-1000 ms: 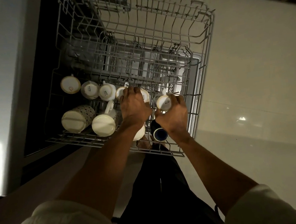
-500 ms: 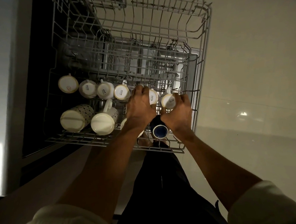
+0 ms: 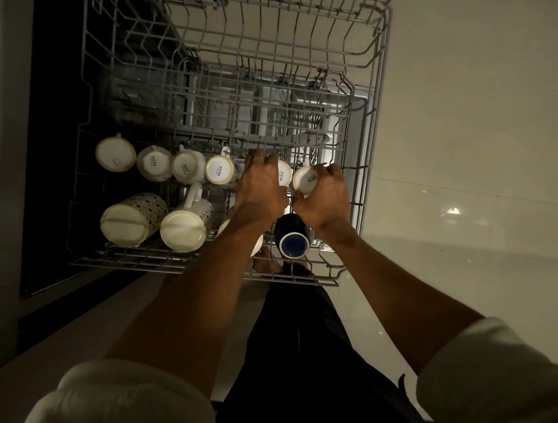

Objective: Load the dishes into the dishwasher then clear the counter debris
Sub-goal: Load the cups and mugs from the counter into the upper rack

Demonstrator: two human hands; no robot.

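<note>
**Both hands on cups in the upper rack**

We are gripping one small white cup (image 3: 306, 179) with our right hand (image 3: 325, 199), fingers curled round its side, its base facing up. Our left hand (image 3: 259, 190) is curling over the neighbouring white cup (image 3: 284, 173). Both cups are sitting at the right end of a row of upturned cups (image 3: 187, 167) in the pulled-out wire rack (image 3: 376, 104). A dark blue mug (image 3: 290, 237) is lying just below our hands, with two larger mugs (image 3: 154, 221) lying at the rack's near left.
</note>
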